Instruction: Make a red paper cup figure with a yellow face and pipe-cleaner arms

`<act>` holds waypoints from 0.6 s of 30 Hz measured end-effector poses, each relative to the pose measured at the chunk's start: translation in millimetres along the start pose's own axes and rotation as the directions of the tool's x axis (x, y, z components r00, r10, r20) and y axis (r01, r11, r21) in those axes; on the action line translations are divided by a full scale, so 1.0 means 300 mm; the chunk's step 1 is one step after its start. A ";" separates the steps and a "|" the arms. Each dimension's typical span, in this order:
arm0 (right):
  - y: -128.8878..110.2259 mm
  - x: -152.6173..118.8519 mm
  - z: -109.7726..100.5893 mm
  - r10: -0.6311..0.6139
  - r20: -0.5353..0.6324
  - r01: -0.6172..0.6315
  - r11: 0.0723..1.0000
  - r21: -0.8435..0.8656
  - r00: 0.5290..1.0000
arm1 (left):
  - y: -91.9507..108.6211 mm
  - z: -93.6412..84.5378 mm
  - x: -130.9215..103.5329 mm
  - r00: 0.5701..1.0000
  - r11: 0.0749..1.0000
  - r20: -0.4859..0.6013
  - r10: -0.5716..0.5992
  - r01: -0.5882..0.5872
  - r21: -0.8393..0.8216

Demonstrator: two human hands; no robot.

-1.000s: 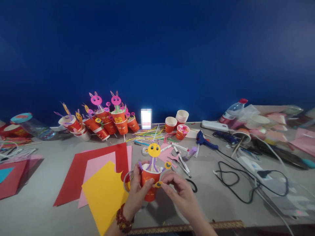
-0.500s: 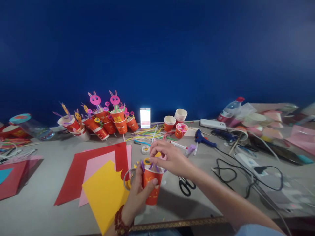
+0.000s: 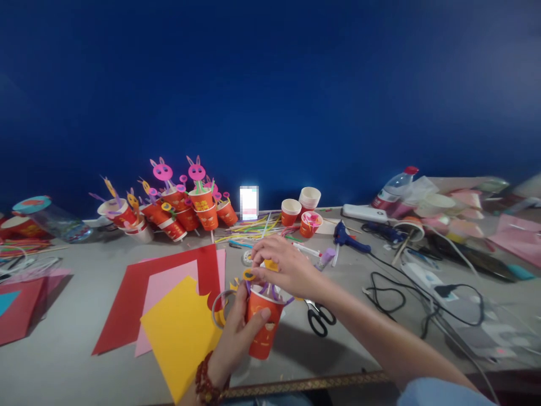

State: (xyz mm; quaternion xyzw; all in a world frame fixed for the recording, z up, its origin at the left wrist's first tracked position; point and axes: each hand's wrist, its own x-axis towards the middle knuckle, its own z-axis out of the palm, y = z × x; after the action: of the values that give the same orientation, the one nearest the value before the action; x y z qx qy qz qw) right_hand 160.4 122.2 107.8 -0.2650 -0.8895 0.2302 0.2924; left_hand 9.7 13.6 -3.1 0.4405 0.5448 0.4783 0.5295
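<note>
My left hand (image 3: pixel 240 324) wraps round a red paper cup (image 3: pixel 262 332) with its thumb across the front. The cup leans a little, its white rim facing up. Purple pipe cleaners (image 3: pixel 274 292) bend over the rim, and a pale stick shows inside. Above the rim my right hand (image 3: pixel 287 265) has its fingers pinched together at a round yellow paper piece (image 3: pixel 249 274) with a dark centre. The fingertips partly hide this piece. Another yellow piece (image 3: pixel 270 264) shows behind the right hand. Black-handled scissors (image 3: pixel 321 320) lie just right of the cup.
Yellow paper (image 3: pixel 181 327) and red paper (image 3: pixel 122 301) lie at left. Decorated cups (image 3: pixel 207 217) stand along the wall. Beyond my hands are loose pipe cleaners (image 3: pixel 249 230) and plain cups (image 3: pixel 291 214). A blue glue gun (image 3: pixel 349 239) and its black cable (image 3: pixel 380 301) lie at right.
The cup has tilted, its base shifting slightly right and down. My right hand has moved a little up and left with the yellow round piece.
</note>
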 end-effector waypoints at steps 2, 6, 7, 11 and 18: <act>0.001 0.003 0.004 -0.006 0.003 0.006 1.000 -0.002 1.000 | 0.006 0.001 -0.001 1.000 1.000 -0.008 -0.001 0.001 0.003; 0.005 0.002 0.016 0.001 0.003 -0.001 1.000 -0.009 1.000 | 0.014 0.001 -0.002 1.000 1.000 -0.012 0.006 -0.006 0.001; 0.006 0.001 0.019 0.007 0.002 -0.007 1.000 -0.013 1.000 | 0.014 0.001 -0.003 1.000 1.000 -0.004 0.011 -0.011 -0.004; 0.007 0.000 0.021 0.021 -0.001 -0.021 0.999 -0.025 1.000 | 0.001 0.002 -0.005 0.999 0.999 0.019 0.034 -0.033 -0.027; 0.001 0.003 0.021 0.025 -0.005 -0.025 0.999 -0.041 1.000 | -0.013 0.003 -0.008 1.000 0.999 0.010 0.015 -0.015 -0.035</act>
State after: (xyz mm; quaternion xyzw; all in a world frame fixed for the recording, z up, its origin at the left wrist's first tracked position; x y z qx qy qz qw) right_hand 155.9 121.5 103.6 -0.2827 -0.8900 0.2148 0.2862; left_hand 10.7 10.8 -6.6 0.4376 0.5302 0.4894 0.5366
